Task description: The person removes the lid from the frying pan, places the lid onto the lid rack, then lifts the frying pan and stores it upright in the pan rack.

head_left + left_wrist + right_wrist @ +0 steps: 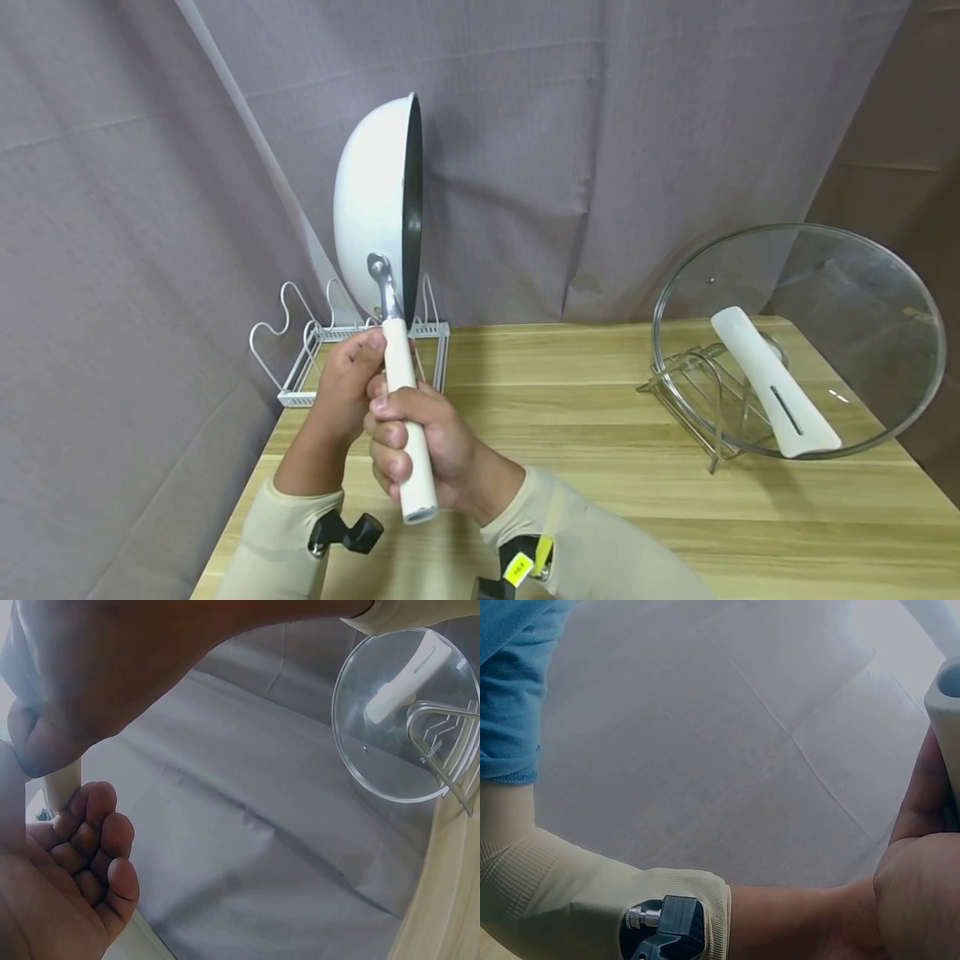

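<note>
A white wok with a dark inside stands upright on edge in the head view, its cream handle pointing down toward me. My right hand grips the lower half of that handle with curled fingers. Just above it, my left hand holds the handle's upper end, thumb along the side and fingers partly hidden behind. The left wrist view shows the left fingers curled by the handle. At the right wrist view's edge, the hollow handle end pokes out above the right hand.
Behind the hands, a white wire rack with looped dividers stands at the table's back left. On the right, a metal wire stand props up a large glass lid with a long white handle. A grey curtain hangs behind the wooden table.
</note>
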The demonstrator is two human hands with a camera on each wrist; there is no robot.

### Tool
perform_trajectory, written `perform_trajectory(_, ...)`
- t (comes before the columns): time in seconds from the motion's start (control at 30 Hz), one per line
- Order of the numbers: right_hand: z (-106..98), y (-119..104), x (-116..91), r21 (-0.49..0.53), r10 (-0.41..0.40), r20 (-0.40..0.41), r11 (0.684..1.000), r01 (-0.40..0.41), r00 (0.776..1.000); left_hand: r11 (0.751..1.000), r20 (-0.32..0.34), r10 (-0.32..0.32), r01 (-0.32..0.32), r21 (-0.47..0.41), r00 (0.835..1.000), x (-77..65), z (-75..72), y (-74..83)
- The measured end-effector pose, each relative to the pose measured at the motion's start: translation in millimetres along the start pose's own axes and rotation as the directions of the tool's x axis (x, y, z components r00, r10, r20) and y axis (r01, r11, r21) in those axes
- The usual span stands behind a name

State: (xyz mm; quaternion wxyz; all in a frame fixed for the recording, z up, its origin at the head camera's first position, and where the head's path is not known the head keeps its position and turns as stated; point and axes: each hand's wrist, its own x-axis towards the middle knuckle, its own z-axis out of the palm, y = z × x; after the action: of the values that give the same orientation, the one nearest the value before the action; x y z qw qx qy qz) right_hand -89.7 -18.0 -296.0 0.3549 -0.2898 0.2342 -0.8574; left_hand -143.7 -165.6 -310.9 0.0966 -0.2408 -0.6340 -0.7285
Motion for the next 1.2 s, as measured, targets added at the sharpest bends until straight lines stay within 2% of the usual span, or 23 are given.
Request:
perform_trajectory(0.47, -2.3, 3.6, 2.2, -0.006, 0.002, -0.002, 1.000, -0.002, 1.000, 1.000, -0.019, -0.008, 0.008, 0.015, 1.000, -2.2, -3.9, -2.4)
perform_trajectory(1.2, -4.7, 9.7, 6.3, -0.023, 0.007, -0.048, 1.000, -0.008, 0.999, 0.999, 0.016, -0.020, 0.020, -0.026, 1.000, -4.9, -9.9, -7.8)
